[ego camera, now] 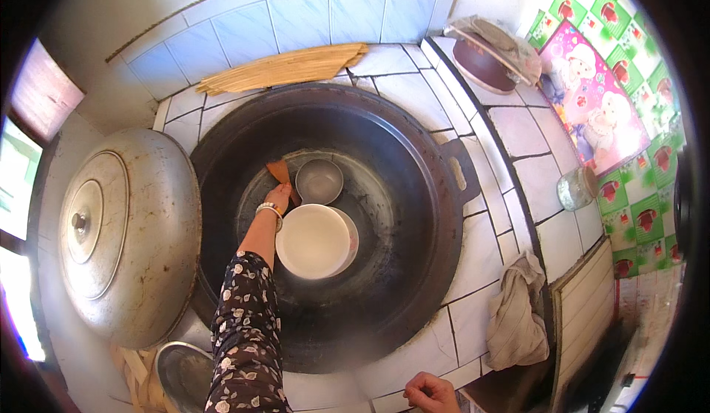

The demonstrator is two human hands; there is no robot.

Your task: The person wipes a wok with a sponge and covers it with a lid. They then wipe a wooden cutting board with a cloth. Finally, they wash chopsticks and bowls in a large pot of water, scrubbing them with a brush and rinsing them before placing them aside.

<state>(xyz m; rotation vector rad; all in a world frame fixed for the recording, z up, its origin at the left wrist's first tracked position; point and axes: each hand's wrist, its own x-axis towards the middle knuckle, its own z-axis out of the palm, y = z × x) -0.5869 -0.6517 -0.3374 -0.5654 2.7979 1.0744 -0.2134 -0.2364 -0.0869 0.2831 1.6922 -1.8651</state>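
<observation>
My left hand [279,195] reaches into a large dark iron wok [399,280] and grips an orange-brown flat wooden tool [279,171], perhaps a spatula. Just right of it is a small grey metal bowl [320,182] in the wok's middle. A white bowl [313,241] of pale, cloudy liquid or batter sits by my wrist; a second bowl with a patterned rim [353,241] shows from under it. My right hand [430,393] is curled at the front edge of the tiled stove, with nothing visible in it.
A big metal lid [150,235] leans at the wok's left, above a metal basin [186,377]. A bundle of flat stalks [283,69] lies behind. Rightward are a grey cloth [518,313], a glass jar [577,188] and a brown bowl [482,66] on a raised ledge.
</observation>
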